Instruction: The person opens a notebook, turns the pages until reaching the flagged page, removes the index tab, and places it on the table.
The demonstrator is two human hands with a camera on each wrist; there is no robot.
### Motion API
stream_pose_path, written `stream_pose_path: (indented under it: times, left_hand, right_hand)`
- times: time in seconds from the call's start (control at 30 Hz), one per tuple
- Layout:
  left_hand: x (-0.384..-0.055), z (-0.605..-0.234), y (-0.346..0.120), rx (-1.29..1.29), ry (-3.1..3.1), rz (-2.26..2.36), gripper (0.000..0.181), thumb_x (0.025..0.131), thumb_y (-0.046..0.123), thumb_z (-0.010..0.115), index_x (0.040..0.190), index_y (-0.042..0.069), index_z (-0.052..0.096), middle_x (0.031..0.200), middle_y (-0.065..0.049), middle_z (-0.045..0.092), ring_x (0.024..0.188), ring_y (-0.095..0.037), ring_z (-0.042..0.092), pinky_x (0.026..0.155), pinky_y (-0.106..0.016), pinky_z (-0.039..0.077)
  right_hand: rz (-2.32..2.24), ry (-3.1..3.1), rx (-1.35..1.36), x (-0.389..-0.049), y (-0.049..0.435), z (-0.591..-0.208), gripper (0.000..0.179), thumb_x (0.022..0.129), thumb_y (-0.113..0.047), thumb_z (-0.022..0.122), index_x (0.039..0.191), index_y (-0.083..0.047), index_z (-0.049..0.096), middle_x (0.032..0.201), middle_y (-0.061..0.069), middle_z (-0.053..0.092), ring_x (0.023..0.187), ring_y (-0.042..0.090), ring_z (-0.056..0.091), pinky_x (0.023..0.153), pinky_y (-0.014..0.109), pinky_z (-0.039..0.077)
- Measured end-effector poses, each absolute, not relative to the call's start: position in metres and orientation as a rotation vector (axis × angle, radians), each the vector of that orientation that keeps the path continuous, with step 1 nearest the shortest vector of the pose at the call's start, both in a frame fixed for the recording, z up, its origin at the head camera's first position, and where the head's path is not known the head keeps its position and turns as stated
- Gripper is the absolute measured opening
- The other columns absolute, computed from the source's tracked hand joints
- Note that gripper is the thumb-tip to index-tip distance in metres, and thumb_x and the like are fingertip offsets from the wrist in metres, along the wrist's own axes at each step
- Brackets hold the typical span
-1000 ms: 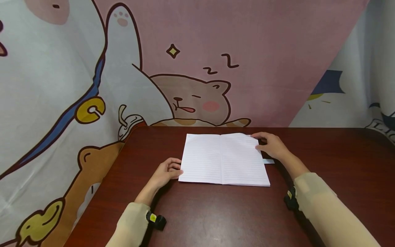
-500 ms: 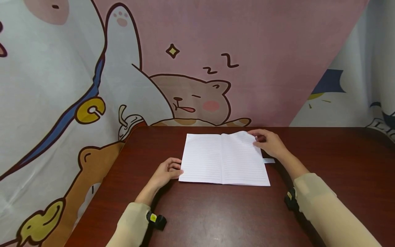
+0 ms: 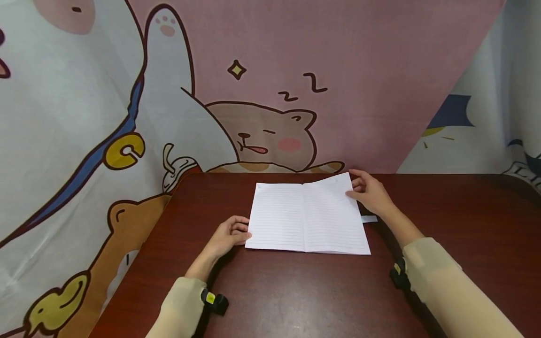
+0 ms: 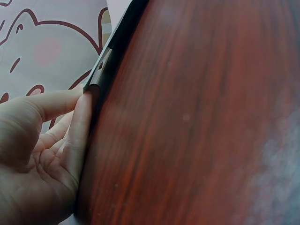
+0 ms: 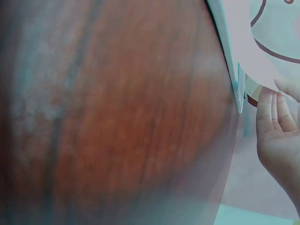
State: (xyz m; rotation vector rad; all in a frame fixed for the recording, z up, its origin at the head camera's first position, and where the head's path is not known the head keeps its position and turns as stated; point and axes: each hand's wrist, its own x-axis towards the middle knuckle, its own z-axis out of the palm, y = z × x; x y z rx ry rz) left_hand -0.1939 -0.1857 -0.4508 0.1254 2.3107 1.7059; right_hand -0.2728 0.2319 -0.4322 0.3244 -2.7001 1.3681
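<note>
An open notebook (image 3: pixel 276 218) with lined white pages lies on the table. My left hand (image 3: pixel 225 238) grips its left edge near the lower corner. In the left wrist view, the thumb and forefinger of that hand (image 4: pixel 44 136) meet at the notebook's edge. At the upper right, my right hand (image 3: pixel 372 195) pinches the outer edge of the right page (image 3: pixel 331 211), whose top corner is raised. The right wrist view has the page (image 5: pixel 255 61) curving up into the fingers of the right hand (image 5: pixel 281 136), above the rest of the notebook.
A pale strip (image 3: pixel 369 218) sticks out from the notebook's right side onto the dark red-brown table (image 3: pixel 291 291). Behind the table hangs a cloth (image 3: pixel 359 70) printed with cartoon animals. Each wrist wears a small black camera.
The right page's top corner has risen, and its upper edge now slopes up to the right. My right hand has shifted slightly up with it. The left hand has stayed put.
</note>
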Motion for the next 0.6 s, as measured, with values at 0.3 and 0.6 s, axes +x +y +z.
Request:
stream_pose_path:
  times: [0.3, 0.6]
  left_hand:
    - [-0.1943, -0.4503, -0.1858, 0.124, 2.313, 1.705, 0.044, 0.092, 0.003, 0.068, 0.131, -0.006, 0.049, 0.109, -0.018, 0.063, 0.084, -0.007, 0.062, 0.077, -0.025, 0.057]
    - [-0.1945, -0.452, -0.1858, 0.138, 2.317, 1.699, 0.042, 0.092, 0.003, 0.067, 0.13, -0.007, 0.05, 0.106, -0.016, 0.063, 0.083, -0.006, 0.063, 0.076, -0.024, 0.057]
  right_hand:
    - [1.262, -2.697, 0.209, -0.2701, 0.2309, -0.4305, 0.028, 0.093, -0.01, 0.069, 0.116, 0.005, 0.062, 0.109, 0.025, 0.067, 0.097, 0.031, 0.063, 0.066, 0.008, 0.043]
    - [1.348, -2.649, 0.242, -0.2681, 0.229, -0.4302, 0.027, 0.093, -0.013, 0.07, 0.115, 0.002, 0.066, 0.108, 0.023, 0.069, 0.081, 0.0, 0.056, 0.065, 0.011, 0.046]
